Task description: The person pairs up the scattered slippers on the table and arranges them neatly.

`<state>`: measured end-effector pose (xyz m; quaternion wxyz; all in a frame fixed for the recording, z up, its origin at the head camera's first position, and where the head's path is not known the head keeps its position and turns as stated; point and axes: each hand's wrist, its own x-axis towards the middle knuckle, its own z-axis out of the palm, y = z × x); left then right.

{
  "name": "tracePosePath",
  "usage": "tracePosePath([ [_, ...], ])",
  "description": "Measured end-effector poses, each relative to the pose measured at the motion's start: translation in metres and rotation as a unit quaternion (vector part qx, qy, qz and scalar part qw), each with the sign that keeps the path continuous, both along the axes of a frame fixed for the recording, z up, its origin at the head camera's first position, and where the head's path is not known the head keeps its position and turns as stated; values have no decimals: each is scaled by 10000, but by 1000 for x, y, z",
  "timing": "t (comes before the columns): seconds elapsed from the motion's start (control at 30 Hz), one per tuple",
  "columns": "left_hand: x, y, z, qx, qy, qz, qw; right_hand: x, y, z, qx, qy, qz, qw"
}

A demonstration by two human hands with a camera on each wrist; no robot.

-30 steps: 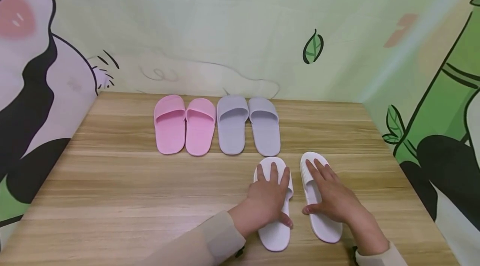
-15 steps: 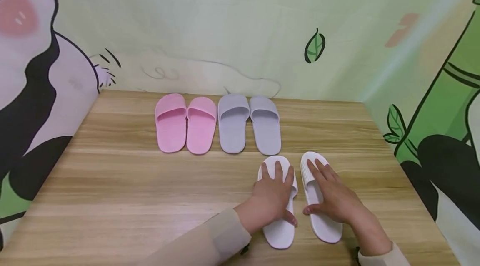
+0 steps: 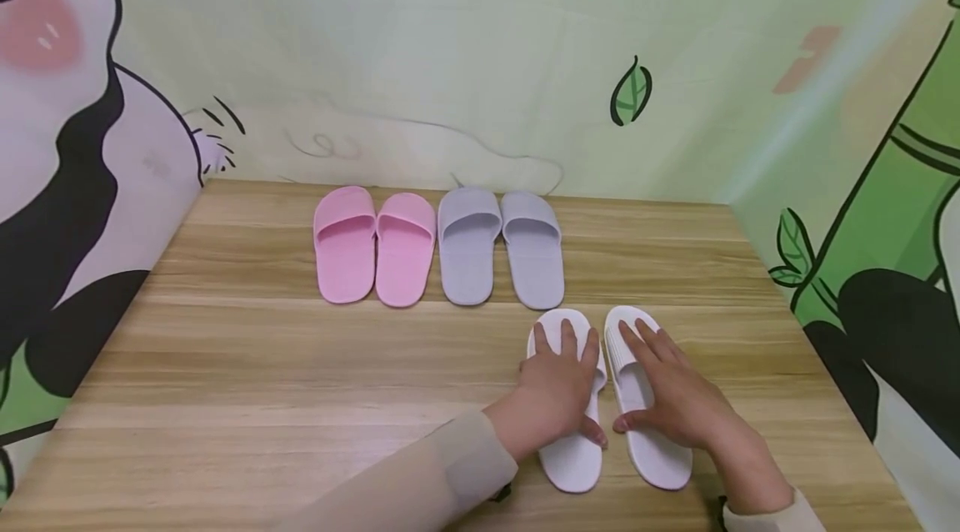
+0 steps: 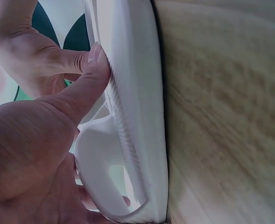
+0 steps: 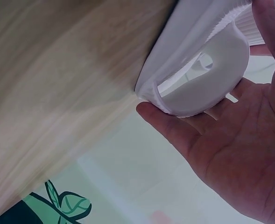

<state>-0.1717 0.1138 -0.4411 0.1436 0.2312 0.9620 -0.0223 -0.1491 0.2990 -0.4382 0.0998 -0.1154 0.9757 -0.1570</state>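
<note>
In the head view, two white slippers lie side by side on the wooden surface with a narrow gap between them. My left hand [image 3: 551, 394] rests on the left white slipper [image 3: 572, 467], fingers spread over its strap. Its thumb [image 4: 88, 81] touches the slipper's inner edge in the left wrist view. Over the right white slipper [image 3: 663, 467] lies my right hand [image 3: 681, 394], with straight fingers on the strap and the thumb at the inner side. The right wrist view shows the palm beside the hollow strap [image 5: 221, 77]; the hands hide parts of both slippers.
A pink slipper pair [image 3: 345, 265] and a grey slipper pair [image 3: 467, 265] stand in a row near the back wall [image 3: 450, 57]. Printed walls enclose the wooden surface [image 3: 300, 399] at the back and both sides.
My left hand has slid the left white slipper to the right, narrowing the gap to the other one. The right hand stays on its slipper with hardly any movement.
</note>
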Motion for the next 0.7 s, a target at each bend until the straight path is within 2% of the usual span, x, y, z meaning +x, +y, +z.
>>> tracePosePath([
  [0.3,-3,13,3,-179,38,-10,9998,1,6,0,-74,-11,-15,10000],
  [0.7,-8,28,0,-280,148,-88,9995,-3,15,0,-193,-53,-34,9998],
])
